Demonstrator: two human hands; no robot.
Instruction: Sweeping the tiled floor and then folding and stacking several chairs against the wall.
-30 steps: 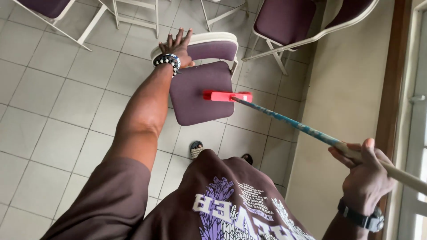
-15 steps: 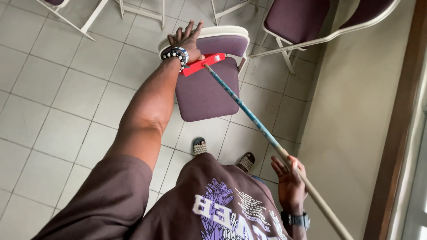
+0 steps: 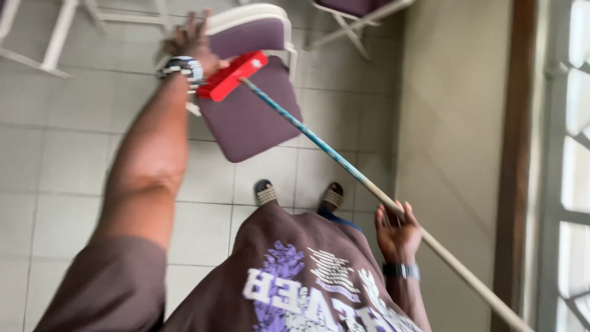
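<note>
Left hand (image 3: 190, 44) is stretched out to the chair (image 3: 249, 117), fingers spread and resting on the top of its backrest, by the white rim; a beaded bracelet (image 3: 182, 66) sits on that wrist. The picture is smeared with motion here, so whether those fingers actually curl round the rim can't be told. The chair has a purple padded seat and back on a white frame, and it stands on the pale tiled floor (image 3: 55, 166) just ahead of the person's sandalled feet.

Right hand (image 3: 398, 233) is low and near the body, wristwatch (image 3: 401, 270) showing, fingers loosely curled about the long handle of the broom (image 3: 319, 144) — held, but not squeezed tight. The stick runs diagonally from the lower right corner, bare wood near the hand and patchy blue further up. Its red head (image 3: 233, 76) lies over the back edge of the seat, right beside the left wrist. The two hands are well apart.

Legs of other white chairs (image 3: 49, 37) show along the top, a beige wall (image 3: 452, 123) on the right
</note>
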